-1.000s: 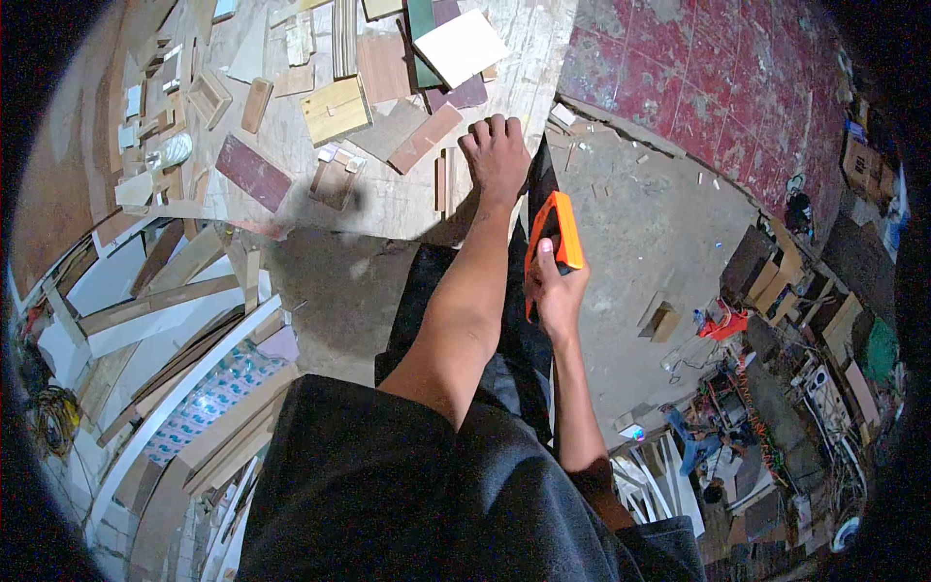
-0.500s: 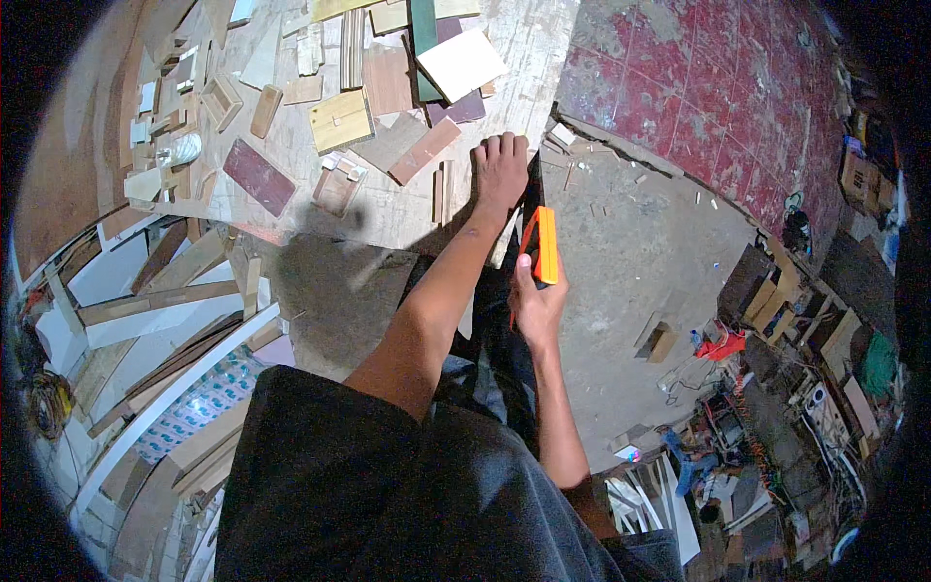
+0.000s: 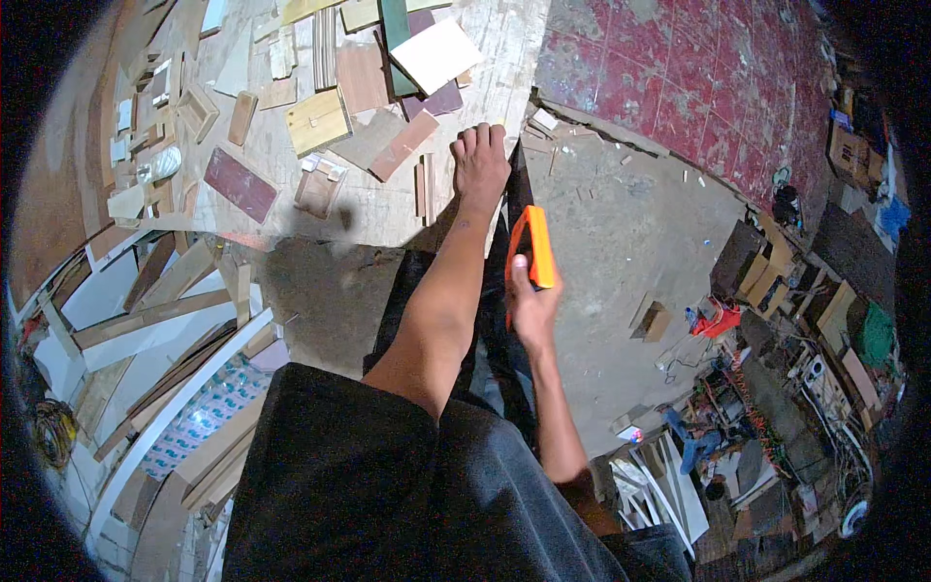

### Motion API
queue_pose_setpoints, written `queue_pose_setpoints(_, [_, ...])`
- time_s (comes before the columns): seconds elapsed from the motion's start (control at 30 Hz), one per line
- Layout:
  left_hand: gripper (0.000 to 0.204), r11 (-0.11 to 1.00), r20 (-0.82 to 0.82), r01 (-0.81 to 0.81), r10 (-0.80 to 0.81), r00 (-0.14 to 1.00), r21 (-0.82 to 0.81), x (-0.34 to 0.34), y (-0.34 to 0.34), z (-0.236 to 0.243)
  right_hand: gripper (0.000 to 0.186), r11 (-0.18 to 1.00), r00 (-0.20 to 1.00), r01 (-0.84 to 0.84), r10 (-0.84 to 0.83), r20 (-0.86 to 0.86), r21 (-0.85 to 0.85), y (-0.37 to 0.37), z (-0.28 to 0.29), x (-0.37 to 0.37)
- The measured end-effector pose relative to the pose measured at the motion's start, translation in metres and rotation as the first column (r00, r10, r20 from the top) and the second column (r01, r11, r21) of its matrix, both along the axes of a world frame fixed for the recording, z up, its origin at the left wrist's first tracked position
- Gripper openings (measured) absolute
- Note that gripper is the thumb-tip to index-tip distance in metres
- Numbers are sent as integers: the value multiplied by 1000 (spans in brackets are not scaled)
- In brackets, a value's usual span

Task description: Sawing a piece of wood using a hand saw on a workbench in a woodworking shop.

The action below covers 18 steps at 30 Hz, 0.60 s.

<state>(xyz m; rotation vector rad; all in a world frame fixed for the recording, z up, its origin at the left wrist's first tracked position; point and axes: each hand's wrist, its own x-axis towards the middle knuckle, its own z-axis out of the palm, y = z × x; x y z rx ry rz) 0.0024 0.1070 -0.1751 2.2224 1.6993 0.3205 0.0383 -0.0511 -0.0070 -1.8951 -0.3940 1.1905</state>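
My right hand (image 3: 533, 308) is wrapped round the orange and yellow handle (image 3: 539, 250) of a handsaw. The dark saw blade (image 3: 520, 179) runs away from me, along the right edge of the wooden worktable (image 3: 388, 221). Near that edge my left hand (image 3: 481, 173) rests on the tabletop with its fingers curled down. Whatever lies under those fingers is hidden. Just left of it are narrow wooden strips (image 3: 424, 189) and a reddish-brown board (image 3: 403, 145).
Loose offcuts cover the table, among them a white panel (image 3: 436, 56), a yellowish block (image 3: 317, 122) and a maroon board (image 3: 240, 184). Lumber (image 3: 165, 315) is stacked at lower left. Scrap wood and cables lie on the right, near a red object (image 3: 718, 323).
The view has shifted, so the table appears farther left. Against the table's edge, the saw has come back slightly toward me. My left hand keeps its place on the tabletop.
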Motion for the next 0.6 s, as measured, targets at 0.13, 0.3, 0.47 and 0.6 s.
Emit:
queue_pose_setpoints(0.13, [29, 1000, -61, -3, 4, 998, 12, -13, -2, -9, 36, 993, 995, -100, 99, -11, -57, 1, 57, -16])
queue_pose_setpoints(0.3, [27, 1000, 50, -27, 27, 998, -5, -10, -6, -19, 29, 976, 944, -28, -45, -327, -216, 61, 39, 29])
queue_pose_setpoints(0.47, [26, 992, 39, -68, 64, 997, 102, -14, 6, -22, 27, 994, 995, -96, 97, 15, -52, 16, 55, -17])
queue_pose_setpoints(0.6, [23, 992, 1, -13, 13, 1000, 128, -6, -5, -29, 25, 999, 993, -42, 38, -111, -28, 45, 2, 5])
